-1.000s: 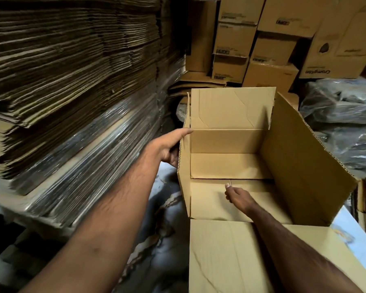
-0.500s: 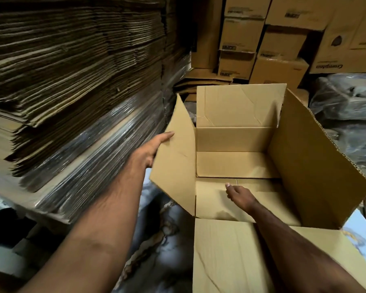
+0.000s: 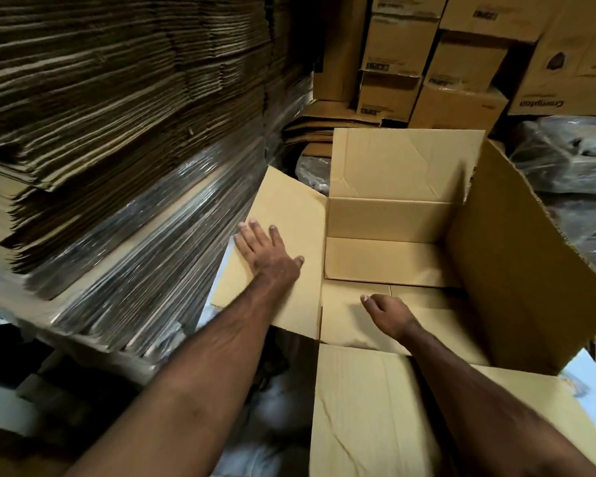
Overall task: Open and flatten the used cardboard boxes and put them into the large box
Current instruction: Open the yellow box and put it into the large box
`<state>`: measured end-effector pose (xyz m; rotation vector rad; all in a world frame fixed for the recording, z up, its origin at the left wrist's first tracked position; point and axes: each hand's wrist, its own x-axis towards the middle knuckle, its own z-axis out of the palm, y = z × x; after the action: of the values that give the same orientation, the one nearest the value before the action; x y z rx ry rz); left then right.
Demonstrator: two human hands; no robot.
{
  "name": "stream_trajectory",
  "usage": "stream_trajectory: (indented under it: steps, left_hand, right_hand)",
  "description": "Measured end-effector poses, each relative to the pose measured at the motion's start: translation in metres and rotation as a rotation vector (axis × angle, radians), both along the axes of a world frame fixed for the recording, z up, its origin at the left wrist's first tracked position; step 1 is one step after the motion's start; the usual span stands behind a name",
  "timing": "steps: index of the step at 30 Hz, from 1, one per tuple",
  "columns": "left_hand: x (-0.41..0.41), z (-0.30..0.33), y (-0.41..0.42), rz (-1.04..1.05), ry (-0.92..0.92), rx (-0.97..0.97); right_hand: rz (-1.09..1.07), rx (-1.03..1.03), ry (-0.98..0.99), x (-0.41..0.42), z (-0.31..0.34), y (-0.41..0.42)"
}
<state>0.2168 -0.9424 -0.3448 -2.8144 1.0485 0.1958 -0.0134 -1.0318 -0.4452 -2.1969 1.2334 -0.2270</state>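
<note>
A large open cardboard box [image 3: 516, 270] stands in front of me with its four top flaps spread. Its left flap [image 3: 289, 208] is folded outward and down. My left hand [image 3: 265, 249] presses flat on that flap with straight, spread fingers. My right hand [image 3: 389, 313] reaches down inside the box, fingers loosely curled, touching the bottom flaps near their seam; I cannot see anything held in it. The near flap [image 3: 375, 407] lies toward me under my right forearm. The far flap [image 3: 403, 163] stands upright and the right flap leans outward.
A tall stack of flattened cardboard sheets [image 3: 117, 132], partly wrapped in clear plastic, rises close on the left. Sealed printed cartons [image 3: 458, 63] are stacked behind the box. Dark plastic-wrapped bundles [image 3: 572, 173] lie at the right. Plastic sheeting covers the floor at bottom centre.
My left hand has pushed the left flap from upright to folded outward and now lies flat on it. My right hand has stayed inside the box on its bottom.
</note>
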Motion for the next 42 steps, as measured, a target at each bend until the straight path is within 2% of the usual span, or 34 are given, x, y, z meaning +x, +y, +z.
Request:
stream_trajectory:
  steps: [4, 10, 16, 21, 25, 27, 33, 42]
  left_hand:
    - [-0.031, -0.017, -0.026, 0.029, 0.239, -0.028]
    - [-0.052, -0.046, -0.050, 0.154, 0.410, -0.067]
    - [-0.055, -0.060, -0.062, 0.346, 0.555, -0.346]
    - [-0.064, -0.052, -0.055, 0.348, 0.620, -0.478]
    - [-0.067, -0.039, -0.058, 0.333, 0.713, -0.628]
    - [-0.070, -0.031, -0.057, 0.334, 0.777, -0.724]
    - [-0.078, 0.005, -0.049, 0.298, 0.987, -1.063]
    - [-0.092, 0.083, -0.030, 0.116, 1.232, -1.422]
  right_hand:
    - [0.000, -0.052, -0.044, -0.001, 0.006, -0.005]
    - [-0.016, -0.019, -0.033, -0.017, -0.003, -0.008]
    - [-0.034, 0.021, -0.049, -0.017, -0.006, -0.012]
    - [0.002, 0.009, -0.003, -0.018, -0.008, -0.015]
    - [0.059, -0.070, 0.089, -0.020, 0.004, -0.019]
    - [0.062, -0.103, 0.195, -0.024, 0.015, -0.021]
    - [0.119, 0.019, 0.543, -0.035, 0.047, -0.022]
    - [0.115, -0.111, 0.723, -0.024, 0.102, -0.042]
